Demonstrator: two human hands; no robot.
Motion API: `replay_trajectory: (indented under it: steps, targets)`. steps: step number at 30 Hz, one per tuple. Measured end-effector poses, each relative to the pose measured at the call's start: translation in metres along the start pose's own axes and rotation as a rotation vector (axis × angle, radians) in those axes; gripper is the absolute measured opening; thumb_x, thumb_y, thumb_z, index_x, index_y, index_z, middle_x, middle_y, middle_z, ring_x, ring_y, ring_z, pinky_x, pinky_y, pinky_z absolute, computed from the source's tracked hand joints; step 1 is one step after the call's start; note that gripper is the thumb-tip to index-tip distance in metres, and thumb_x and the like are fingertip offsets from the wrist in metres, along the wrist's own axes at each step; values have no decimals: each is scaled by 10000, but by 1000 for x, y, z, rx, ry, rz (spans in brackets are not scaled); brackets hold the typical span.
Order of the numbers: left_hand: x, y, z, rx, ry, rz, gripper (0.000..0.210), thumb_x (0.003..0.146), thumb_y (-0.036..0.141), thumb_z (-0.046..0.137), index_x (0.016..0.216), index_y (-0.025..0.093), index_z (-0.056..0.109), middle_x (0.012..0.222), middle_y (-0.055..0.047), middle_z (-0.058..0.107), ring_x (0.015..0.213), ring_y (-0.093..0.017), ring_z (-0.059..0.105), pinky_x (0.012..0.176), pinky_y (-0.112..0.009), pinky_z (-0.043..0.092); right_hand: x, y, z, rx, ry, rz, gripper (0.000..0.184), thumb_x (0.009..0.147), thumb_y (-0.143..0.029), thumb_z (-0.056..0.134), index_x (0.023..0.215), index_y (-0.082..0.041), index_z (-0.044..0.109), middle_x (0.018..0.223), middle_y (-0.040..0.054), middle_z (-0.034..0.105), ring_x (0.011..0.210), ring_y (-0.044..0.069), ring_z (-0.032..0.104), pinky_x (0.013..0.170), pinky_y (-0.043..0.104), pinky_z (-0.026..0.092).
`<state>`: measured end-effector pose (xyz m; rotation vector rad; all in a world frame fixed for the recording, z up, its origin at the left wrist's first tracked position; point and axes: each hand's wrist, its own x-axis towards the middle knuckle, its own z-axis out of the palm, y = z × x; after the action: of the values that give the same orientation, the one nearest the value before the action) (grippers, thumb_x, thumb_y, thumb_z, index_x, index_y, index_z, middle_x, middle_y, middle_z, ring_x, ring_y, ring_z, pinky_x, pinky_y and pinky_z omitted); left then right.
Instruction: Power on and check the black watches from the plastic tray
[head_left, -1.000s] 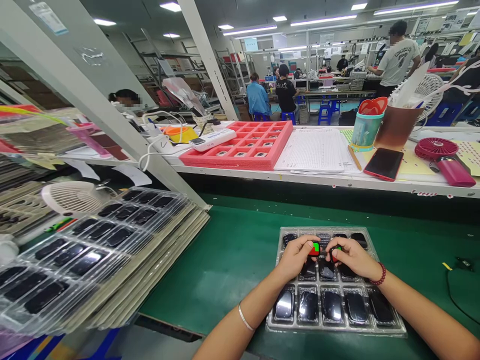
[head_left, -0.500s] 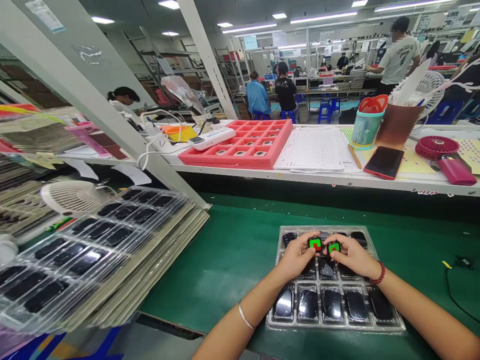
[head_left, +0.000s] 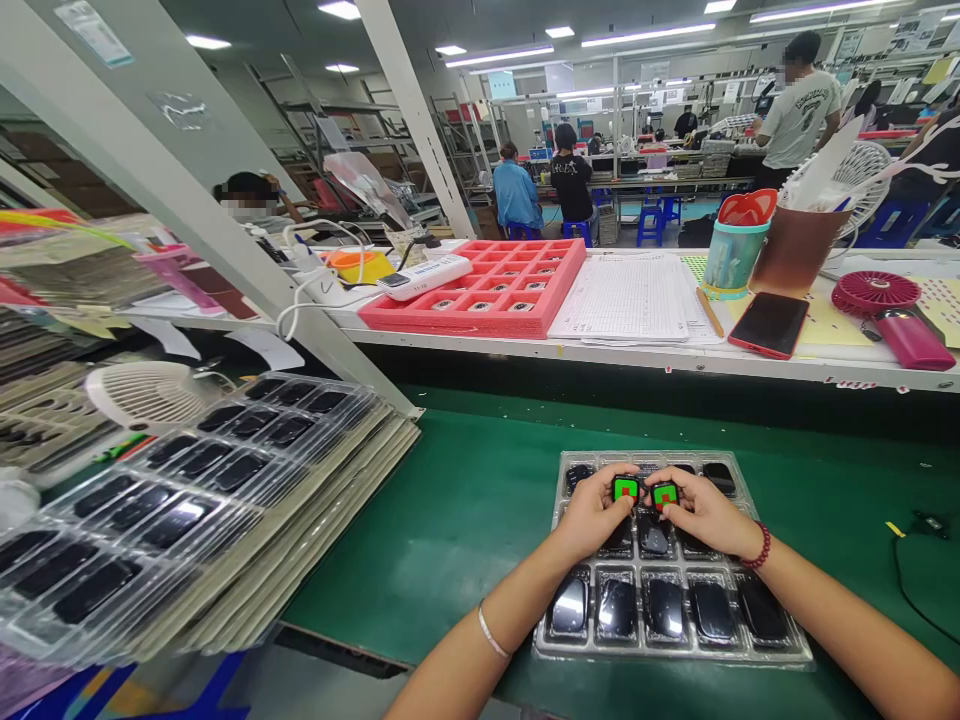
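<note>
My left hand (head_left: 596, 510) grips a small smartwatch body (head_left: 625, 489) whose lit screen is green with red blocks. In my right hand (head_left: 703, 507) is a second smartwatch (head_left: 664, 497), also lit green and red. The two watches are close side by side, screens facing me, with my thumbs at their lower edges. Beneath both hands lies a clear plastic tray (head_left: 675, 656) with black-screened watch bodies in its pockets. One of these, a dark watch (head_left: 665, 610), sits in the front row. My hands and wrists hide part of the back and middle rows.
A stack of clear trays (head_left: 300, 500) with dark watches stands at left on the green mat (head_left: 390, 540). Above the mat, a shelf holds a red foam tray (head_left: 555, 318), papers (head_left: 630, 300), a phone (head_left: 768, 325) and a pink fan (head_left: 876, 292). A black cable (head_left: 900, 570) lies at right.
Both watches have shifted very slightly left, and the red blocks on their screens have changed shape. My hands keep their hold. In the background, a seated person at left has raised an arm.
</note>
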<state>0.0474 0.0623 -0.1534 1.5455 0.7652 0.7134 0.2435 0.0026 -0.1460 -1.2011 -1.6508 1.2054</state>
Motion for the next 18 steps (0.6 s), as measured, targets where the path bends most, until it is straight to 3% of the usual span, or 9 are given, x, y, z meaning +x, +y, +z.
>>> replay_trajectory:
  steps: [7, 13, 18]
  targets:
    - [-1, 3, 0, -87, -45, -19, 325, 787, 326, 578, 1059, 149, 575, 869, -70, 637, 736, -160, 596, 643, -267, 474, 0, -4, 0, 64, -14, 12, 236, 857, -247, 510, 1084, -204, 556, 911, 45, 617, 791, 183, 613, 719, 324, 534]
    - [-1, 3, -1, 29, -19, 0, 335, 735, 236, 621, 1063, 172, 587, 836, -44, 640, 697, -145, 577, 617, -241, 447, 0, -7, 0, 13, -15, 8, 253, 830, -215, 538, 1081, -203, 564, 890, 44, 639, 784, 188, 611, 690, 303, 517]
    - [-2, 2, -1, 80, -7, 30, 364, 717, 158, 592, 1079, 176, 568, 869, -39, 633, 696, -135, 565, 606, -227, 432, 0, -7, 0, 24, -24, 0, 381, 803, -118, 489, 1169, -220, 507, 1023, 53, 615, 816, 181, 623, 711, 305, 514]
